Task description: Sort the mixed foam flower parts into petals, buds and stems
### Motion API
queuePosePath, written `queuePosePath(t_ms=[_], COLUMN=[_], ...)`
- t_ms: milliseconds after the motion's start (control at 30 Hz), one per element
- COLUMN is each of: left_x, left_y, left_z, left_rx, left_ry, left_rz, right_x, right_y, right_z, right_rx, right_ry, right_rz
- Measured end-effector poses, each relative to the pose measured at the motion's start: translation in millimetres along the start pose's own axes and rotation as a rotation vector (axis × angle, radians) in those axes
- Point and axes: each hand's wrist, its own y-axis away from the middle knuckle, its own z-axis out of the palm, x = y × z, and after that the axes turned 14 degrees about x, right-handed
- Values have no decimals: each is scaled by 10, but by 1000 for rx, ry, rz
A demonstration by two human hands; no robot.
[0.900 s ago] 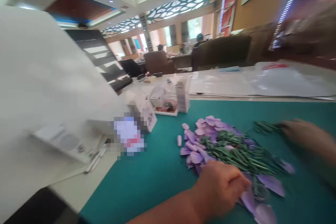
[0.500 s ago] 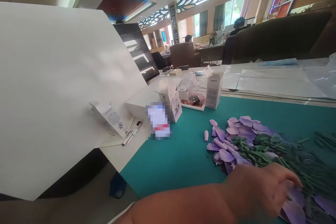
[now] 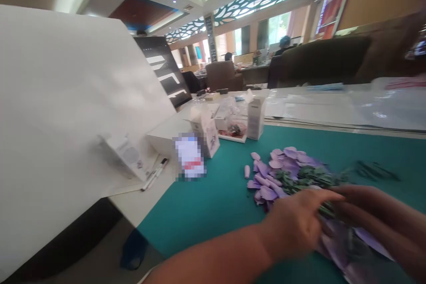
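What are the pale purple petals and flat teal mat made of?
Pale purple petals: perhaps foam or thin plastic, matte; they hold curled, cupped shapes. Flat teal mat: perhaps rubber or vinyl, smooth, judging by its even, patternless colour; blur leaves both open.

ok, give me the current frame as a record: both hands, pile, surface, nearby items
left hand: over the pile, close to the right hand; grip unclear
right hand: blurred, over the pile's right side; grip unclear
pile: purple petals with green stems
apart from pile: small green bunch beyond the right hand
surface: green mat
beyond mat's far edge: brown armchair
left of mat: marker pens on white tabletop
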Motion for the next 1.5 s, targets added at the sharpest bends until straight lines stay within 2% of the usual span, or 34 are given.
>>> queuePosePath(t_ms=[33,67,167,333,500,600,700,767,900,1000,1100,1200,1300,1400,1500], left_x=[-27,-49,-63,47,97,95,66,35,-3,-9,-28,-73,-131,-172,-179], left_y=[-9,-20,-70,-171,-303,-359,-360,-339,-295,-266,-241,-230,-229,-221,-210], left_z=[17,31,47,55,134,154,143,116,11,-78,-129,-135,-127,-127,-132], left_rx=[17,36,66,40,64,15,-42,-20,30,31,47,67,5,-49,-50], left_ry=[14,37,66,141,110,150,142,124,180,245,283,309,302,237,117], left_rz=[-30,-50,-119,-326,-451,-521,-551,-573,-650,-686,-713,-733,-737,-704,-632], right_x=[-110,-203,-335,-249,-229,-239,-205,-145,70,239,293,232,165,165,221], right_y=[-8,-13,-11,21,15,11,-21,-94,-370,-575,-689,-722,-706,-660,-616], right_z=[-10,-17,-8,17,9,10,-16,-83,-321,-477,-513,-433,-322,-271,-296], right_rx=[-91,-121,-134,-105,-99,-81,-141,-133,84,160,96,-59,-202,-211,-174], right_ry=[-57,-105,-226,-300,-346,-352,-283,-216,-122,-5,192,371,432,431,430], right_rz=[63,116,188,259,244,242,219,191,176,210,175,53,-60,-104,-105])
